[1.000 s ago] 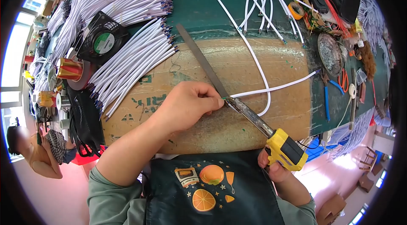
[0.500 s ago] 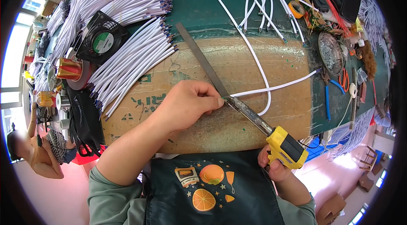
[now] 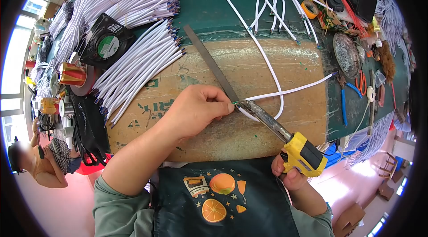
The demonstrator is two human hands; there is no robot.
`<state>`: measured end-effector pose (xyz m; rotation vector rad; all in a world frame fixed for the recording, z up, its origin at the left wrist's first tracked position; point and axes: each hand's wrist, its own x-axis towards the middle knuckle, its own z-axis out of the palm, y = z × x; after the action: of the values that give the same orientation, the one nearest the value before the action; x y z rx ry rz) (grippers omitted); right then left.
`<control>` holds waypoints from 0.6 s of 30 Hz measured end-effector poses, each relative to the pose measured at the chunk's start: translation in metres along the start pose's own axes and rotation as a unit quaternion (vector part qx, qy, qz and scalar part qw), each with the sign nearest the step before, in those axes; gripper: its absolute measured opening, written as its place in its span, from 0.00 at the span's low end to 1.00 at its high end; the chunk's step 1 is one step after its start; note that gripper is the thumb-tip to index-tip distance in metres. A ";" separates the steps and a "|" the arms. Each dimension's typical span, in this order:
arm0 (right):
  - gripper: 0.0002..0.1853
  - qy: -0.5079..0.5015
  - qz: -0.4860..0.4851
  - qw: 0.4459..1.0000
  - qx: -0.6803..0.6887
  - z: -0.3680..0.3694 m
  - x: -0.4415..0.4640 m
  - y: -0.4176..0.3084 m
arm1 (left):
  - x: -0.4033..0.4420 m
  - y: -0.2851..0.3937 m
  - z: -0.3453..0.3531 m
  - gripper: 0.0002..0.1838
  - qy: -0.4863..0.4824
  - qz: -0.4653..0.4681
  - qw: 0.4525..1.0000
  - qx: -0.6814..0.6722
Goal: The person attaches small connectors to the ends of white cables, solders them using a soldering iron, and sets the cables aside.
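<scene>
Thumb and index finger of my left hand [image 3: 198, 110] are pinched on a small green piece at the end of a white cable [image 3: 292, 89]. My right hand [image 3: 290, 172] is wrapped round the lower grip of a yellow soldering gun [image 3: 304, 154]. The gun's metal barrel [image 3: 272, 125] points up and left, its front end close beside my left fingertips. A flat metal strip [image 3: 209, 60] lies slanted on the brown board [image 3: 214, 139], its lower end by those fingertips. The cable loops below and right of them, partly behind the barrel.
Bundled white cables [image 3: 142, 67] and a black fan [image 3: 107, 40] lie left, near solder spools [image 3: 67, 108]. At right are a metal dish [image 3: 347, 56], blue-handled pliers [image 3: 344, 105] and orange tape [image 3: 310, 9]. Another person [image 3: 42, 161] is at far left.
The soldering gun has shifted slightly right and up with my right hand, and its front end sits a little higher. My left hand has barely moved. The other person's arm has moved.
</scene>
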<state>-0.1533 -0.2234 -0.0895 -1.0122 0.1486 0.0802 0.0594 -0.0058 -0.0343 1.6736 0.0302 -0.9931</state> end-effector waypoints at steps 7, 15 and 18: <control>0.38 0.042 -0.049 0.996 -0.059 0.002 0.008 -0.010 | 0.000 0.001 0.000 0.07 -0.002 0.000 1.000 0.000; 0.36 0.105 -0.158 0.979 -0.071 -0.020 0.039 -0.028 | -0.011 -0.003 0.004 0.10 -0.012 0.048 0.996 0.075; 0.32 0.124 -0.202 0.970 -0.055 -0.025 0.047 -0.030 | -0.021 0.007 0.011 0.16 -0.025 0.064 0.991 0.111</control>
<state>-0.1048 -0.2604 -0.0847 -1.1434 0.1633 -0.4153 0.0422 -0.0078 -0.0159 1.8279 -0.2255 -0.9684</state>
